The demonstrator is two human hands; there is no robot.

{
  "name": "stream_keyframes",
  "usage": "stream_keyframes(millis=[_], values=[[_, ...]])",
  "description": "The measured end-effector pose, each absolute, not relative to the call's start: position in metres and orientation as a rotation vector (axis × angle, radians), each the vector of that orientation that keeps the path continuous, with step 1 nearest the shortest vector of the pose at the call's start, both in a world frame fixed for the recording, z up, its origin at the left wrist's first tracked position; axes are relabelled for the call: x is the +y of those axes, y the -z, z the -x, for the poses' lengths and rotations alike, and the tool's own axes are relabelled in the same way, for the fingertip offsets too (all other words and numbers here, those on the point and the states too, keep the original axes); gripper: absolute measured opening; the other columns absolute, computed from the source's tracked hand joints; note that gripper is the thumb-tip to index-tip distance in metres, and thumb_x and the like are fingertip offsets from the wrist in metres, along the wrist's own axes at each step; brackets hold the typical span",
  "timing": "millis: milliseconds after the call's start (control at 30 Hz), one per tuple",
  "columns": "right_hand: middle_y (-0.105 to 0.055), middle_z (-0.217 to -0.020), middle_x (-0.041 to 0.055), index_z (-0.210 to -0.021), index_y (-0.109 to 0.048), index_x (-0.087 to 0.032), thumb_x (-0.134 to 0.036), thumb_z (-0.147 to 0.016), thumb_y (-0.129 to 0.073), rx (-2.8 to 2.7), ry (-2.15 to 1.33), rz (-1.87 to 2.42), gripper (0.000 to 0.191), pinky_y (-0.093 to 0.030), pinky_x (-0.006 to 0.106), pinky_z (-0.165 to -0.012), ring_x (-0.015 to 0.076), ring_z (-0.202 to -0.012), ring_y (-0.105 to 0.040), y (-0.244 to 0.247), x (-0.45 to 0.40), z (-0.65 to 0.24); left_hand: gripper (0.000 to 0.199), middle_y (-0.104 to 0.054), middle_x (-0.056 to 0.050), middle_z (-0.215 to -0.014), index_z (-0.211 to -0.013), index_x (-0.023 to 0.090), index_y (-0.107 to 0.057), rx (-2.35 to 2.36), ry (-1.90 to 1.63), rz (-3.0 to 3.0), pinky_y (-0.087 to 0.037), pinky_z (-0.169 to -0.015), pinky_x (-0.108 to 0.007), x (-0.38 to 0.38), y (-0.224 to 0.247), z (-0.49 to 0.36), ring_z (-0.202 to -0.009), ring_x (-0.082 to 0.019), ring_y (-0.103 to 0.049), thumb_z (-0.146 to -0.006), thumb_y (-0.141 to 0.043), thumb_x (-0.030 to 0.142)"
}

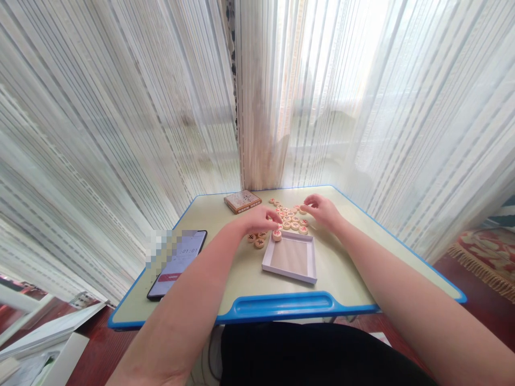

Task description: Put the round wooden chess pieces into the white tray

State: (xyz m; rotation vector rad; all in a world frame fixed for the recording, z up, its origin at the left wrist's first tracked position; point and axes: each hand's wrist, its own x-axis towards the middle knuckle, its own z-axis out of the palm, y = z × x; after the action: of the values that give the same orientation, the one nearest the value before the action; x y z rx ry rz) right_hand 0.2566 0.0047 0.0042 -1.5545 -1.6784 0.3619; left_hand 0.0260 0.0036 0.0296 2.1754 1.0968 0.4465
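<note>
Round wooden Chinese chess pieces (pixel 286 219) with red or black characters lie in a loose cluster on the small table. My left hand (pixel 263 219) reaches over the cluster's near left side, fingers bent. Just under its fingertips is a red-marked chess piece (pixel 277 235), at the back left corner of a shallow white box tray (pixel 288 275); the fingers seem closed on it. To the right, my right hand (pixel 322 210) is curved, with thumb and forefinger apart beside another piece (pixel 303 210) at the cluster's edge. Several black-marked pieces (pixel 259 243) lie left of the tray.
A patterned flat box (pixel 242 201) lies at the table's back left. A phone (pixel 181 262) showing a timer rests on the left, partly behind my left forearm. The table (pixel 225 268) has a raised blue edge (pixel 284 304). Sheer curtains (pixel 161 107) hang close behind.
</note>
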Motion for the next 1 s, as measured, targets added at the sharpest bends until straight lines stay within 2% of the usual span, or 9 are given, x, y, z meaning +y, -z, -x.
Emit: stream_keyframes(millis=[167, 233, 400, 500, 600, 667, 800, 1000], values=[[-0.067, -0.076, 0.0031, -0.083, -0.06, -0.018, -0.032, -0.065, -0.068, -1.699, -0.926, 1.325, 0.024, -0.046, 0.026, -0.058, 0.0128, -0.063, -0.058, -0.015, -0.009, -0.242, 0.031, -0.067, -0.001, -0.078, -0.084, 0.016, -0.072, 1.153, -0.421, -2.104, -0.042, -0.061, -0.021, 0.01, -0.022, -0.026, -0.071, -0.013, -0.056, -0.06, -0.052, 0.015], [-0.066, -0.076, 0.0026, -0.084, -0.061, -0.018, -0.03, -0.063, -0.07, -1.707, -0.987, 1.305, 0.027, -0.046, 0.026, -0.057, 0.0124, -0.063, -0.057, -0.014, -0.01, -0.239, 0.032, -0.067, -0.001, -0.074, -0.082, 0.016, -0.072, 1.184, -0.427, -2.064, -0.042, -0.059, -0.02, 0.013, -0.019, -0.024, -0.068, -0.013, -0.056, -0.059, -0.051, 0.013], [-0.063, -0.067, 0.0008, -0.073, -0.062, -0.017, -0.03, -0.059, -0.072, -1.701, -0.919, 1.37, 0.022, -0.044, 0.025, -0.055, 0.0122, -0.061, -0.055, -0.016, -0.011, -0.241, 0.027, -0.064, -0.001, -0.061, -0.073, 0.015, -0.071, 1.225, -0.289, -2.013, -0.036, -0.046, -0.02, 0.014, -0.022, -0.021, -0.053, -0.011, -0.051, -0.057, -0.05, 0.013], [-0.063, -0.064, 0.0009, -0.07, -0.063, -0.016, -0.034, -0.06, -0.071, -1.829, -1.072, 1.324, 0.022, -0.041, 0.025, -0.054, 0.0125, -0.061, -0.055, -0.029, -0.021, -0.236, 0.03, -0.066, -0.001, -0.066, -0.074, 0.015, -0.071, 1.22, -0.363, -2.053, -0.036, -0.047, -0.02, 0.012, -0.024, -0.022, -0.054, -0.01, -0.051, -0.056, -0.048, 0.01], [-0.067, -0.071, 0.0026, -0.071, -0.065, -0.016, -0.035, -0.063, -0.069, -2.05, -1.261, 1.2, 0.021, -0.044, 0.027, -0.063, 0.0149, -0.07, -0.059, -0.041, -0.036, -0.226, 0.031, -0.066, -0.001, -0.068, -0.076, 0.015, -0.07, 1.201, -0.386, -2.07, -0.037, -0.05, -0.02, 0.011, -0.025, -0.023, -0.059, -0.011, -0.052, -0.055, -0.048, 0.01], [-0.067, -0.07, 0.0022, -0.07, -0.066, -0.017, -0.034, -0.064, -0.068, -2.226, -1.221, 1.253, 0.018, -0.044, 0.026, -0.063, 0.0153, -0.07, -0.059, -0.044, -0.044, -0.218, 0.028, -0.064, 0.0, -0.065, -0.076, 0.015, -0.07, 1.17, -0.331, -2.062, -0.037, -0.051, -0.02, 0.011, -0.025, -0.022, -0.061, -0.012, -0.052, -0.056, -0.05, 0.012], [-0.065, -0.069, 0.001, -0.071, -0.068, -0.018, -0.033, -0.066, -0.066, -2.464, -0.929, 1.435, 0.016, -0.04, 0.025, -0.058, 0.0147, -0.067, -0.056, -0.04, -0.048, -0.209, 0.03, -0.06, 0.002, -0.065, -0.082, 0.015, -0.069, 1.052, -0.194, -2.007, -0.039, -0.055, -0.02, 0.013, -0.027, -0.017, -0.064, -0.011, -0.052, -0.057, -0.052, 0.013], [-0.066, -0.08, 0.0023, -0.085, -0.071, -0.02, -0.033, -0.069, -0.062, -2.586, -0.786, 1.381, 0.023, -0.041, 0.025, -0.062, 0.0154, -0.072, -0.055, -0.044, -0.048, -0.215, 0.049, -0.057, 0.002, -0.079, -0.105, 0.018, -0.06, 0.89, -0.048, -2.017, -0.039, -0.058, -0.021, 0.017, -0.027, -0.012, -0.066, -0.009, -0.051, -0.056, -0.062, 0.015]])
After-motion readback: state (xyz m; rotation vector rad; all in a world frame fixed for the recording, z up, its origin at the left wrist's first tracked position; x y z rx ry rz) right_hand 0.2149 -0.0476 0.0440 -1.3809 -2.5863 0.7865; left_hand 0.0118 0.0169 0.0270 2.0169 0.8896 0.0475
